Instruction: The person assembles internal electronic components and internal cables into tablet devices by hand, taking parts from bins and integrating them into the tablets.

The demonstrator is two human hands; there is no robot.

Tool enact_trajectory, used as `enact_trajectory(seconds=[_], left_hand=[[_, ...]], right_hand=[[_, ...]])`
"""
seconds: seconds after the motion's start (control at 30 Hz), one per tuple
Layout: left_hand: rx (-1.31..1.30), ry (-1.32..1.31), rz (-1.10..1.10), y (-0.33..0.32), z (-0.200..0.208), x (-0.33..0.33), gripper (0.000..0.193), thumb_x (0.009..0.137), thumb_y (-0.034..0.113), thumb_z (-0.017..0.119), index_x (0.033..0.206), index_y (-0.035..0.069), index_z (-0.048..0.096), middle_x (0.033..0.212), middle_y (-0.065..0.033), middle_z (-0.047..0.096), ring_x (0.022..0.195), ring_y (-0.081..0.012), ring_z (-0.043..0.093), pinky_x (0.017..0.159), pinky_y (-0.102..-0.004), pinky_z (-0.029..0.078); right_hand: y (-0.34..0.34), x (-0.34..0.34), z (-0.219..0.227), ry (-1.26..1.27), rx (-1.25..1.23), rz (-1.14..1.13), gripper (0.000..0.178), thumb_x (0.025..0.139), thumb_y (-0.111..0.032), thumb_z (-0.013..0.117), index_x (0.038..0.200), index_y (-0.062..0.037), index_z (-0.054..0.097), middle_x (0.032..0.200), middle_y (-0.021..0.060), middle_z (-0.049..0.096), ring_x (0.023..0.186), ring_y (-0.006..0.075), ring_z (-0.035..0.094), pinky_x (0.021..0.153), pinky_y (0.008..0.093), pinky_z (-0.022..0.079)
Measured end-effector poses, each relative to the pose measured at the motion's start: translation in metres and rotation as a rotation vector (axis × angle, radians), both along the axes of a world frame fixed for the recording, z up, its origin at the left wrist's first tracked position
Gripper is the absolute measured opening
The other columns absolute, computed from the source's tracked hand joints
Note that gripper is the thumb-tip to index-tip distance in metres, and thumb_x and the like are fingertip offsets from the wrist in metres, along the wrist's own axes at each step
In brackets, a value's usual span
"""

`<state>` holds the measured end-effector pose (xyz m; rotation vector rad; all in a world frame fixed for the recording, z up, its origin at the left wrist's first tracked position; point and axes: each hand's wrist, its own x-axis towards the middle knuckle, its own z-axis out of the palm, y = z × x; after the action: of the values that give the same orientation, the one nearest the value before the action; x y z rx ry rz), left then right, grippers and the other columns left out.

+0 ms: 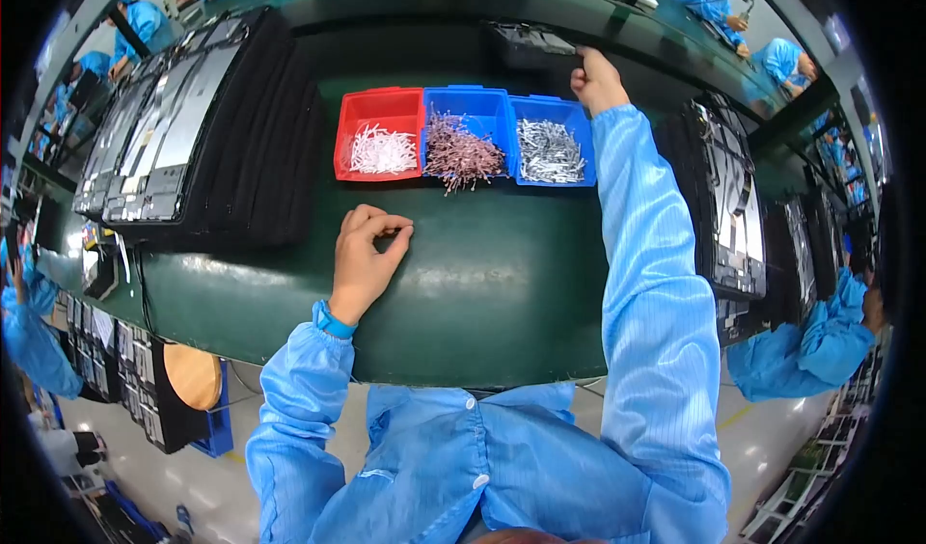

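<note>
My right hand (pixel 597 81) reaches far across the green table (pixel 482 284) and grips the near edge of a dark flat panel (pixel 531 42) lying beyond the bins. My left hand (pixel 367 255) rests on the table top in front of the bins, fingers curled with thumb and forefinger pinched together; whether it holds something small I cannot tell. Three bins stand side by side: a red bin (pixel 380 100) with white pieces, a blue bin (pixel 477 110) with pinkish-brown pieces spilling over its front, and a second blue bin (pixel 552 115) with silvery pieces.
A stack of dark panels on black foam (pixel 193 129) fills the table's left side. More panels (pixel 733 197) stand at the right. People in blue coats work at the far side, at the left edge and at the right edge (pixel 820 341). A wooden stool (pixel 193 375) stands below.
</note>
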<state>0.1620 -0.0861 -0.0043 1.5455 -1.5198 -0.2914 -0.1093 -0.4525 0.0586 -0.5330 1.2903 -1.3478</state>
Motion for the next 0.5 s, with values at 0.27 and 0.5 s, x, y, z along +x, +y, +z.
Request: enact_trajectory(seconds=[0.27, 0.5], left_hand=[[0.095, 0.463, 0.033, 0.009, 0.002, 0.013, 0.010, 0.093, 0.010, 0.071, 0.099, 0.001, 0.073, 0.097, 0.0005, 0.061, 0.078, -0.0040, 0.054, 0.069, -0.0193, 0.044], [0.142, 0.576, 0.120, 0.038, 0.016, 0.036, 0.017, 0.100, 0.015, 0.063, 0.112, 0.004, 0.066, 0.104, 0.0003, 0.063, 0.091, -0.0067, 0.056, 0.079, -0.0223, 0.045]], right_hand=[[0.143, 0.028, 0.085, -0.077, -0.442, -0.099, 0.026, 0.089, -0.020, 0.071, 0.085, 0.0003, 0.055, 0.069, 0.0075, 0.053, 0.047, 0.0163, 0.045, 0.043, 0.0330, 0.032], [0.363, -0.049, 0.039, 0.037, -0.267, 0.294, 0.044, 0.099, -0.028, 0.057, 0.131, 0.0030, 0.056, 0.088, 0.0038, 0.069, 0.042, 0.0021, 0.041, 0.034, 0.0197, 0.023]])
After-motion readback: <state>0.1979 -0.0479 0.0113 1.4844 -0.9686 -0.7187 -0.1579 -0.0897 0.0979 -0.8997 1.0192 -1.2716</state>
